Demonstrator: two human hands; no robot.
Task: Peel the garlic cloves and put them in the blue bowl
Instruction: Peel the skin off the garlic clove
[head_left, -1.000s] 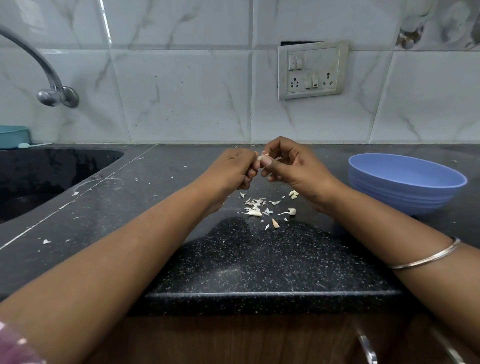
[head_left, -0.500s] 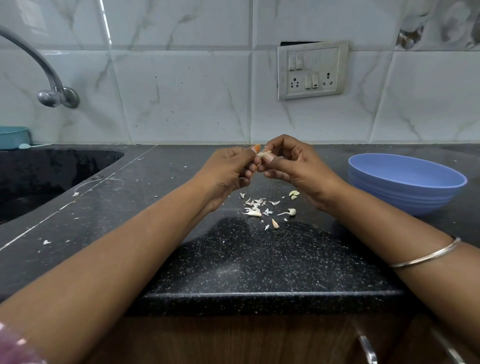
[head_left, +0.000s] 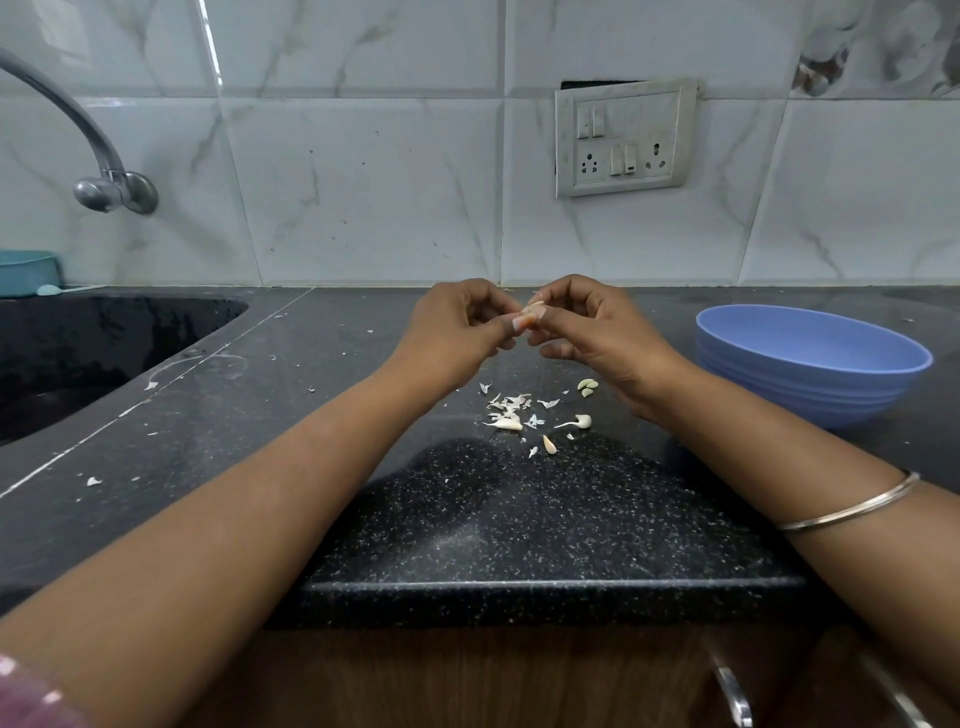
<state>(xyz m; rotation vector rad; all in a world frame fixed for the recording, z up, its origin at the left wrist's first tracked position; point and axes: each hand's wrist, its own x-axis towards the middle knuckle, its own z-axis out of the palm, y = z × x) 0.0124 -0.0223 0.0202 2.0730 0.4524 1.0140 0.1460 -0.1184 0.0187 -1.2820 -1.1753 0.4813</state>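
My left hand (head_left: 457, 332) and right hand (head_left: 592, 332) now pinch the garlic clove (head_left: 532, 310) higher, left of the blue bowl (head_left: 810, 364); skin is still coming off.

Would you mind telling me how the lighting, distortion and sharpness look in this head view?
Head view: wide-angle bowing curves the countertop edge and tile lines; soft glare lies on the speckled counter, with a dark shadow under the arms; the garlic clove pinched between left hand and right hand is small and slightly soft.
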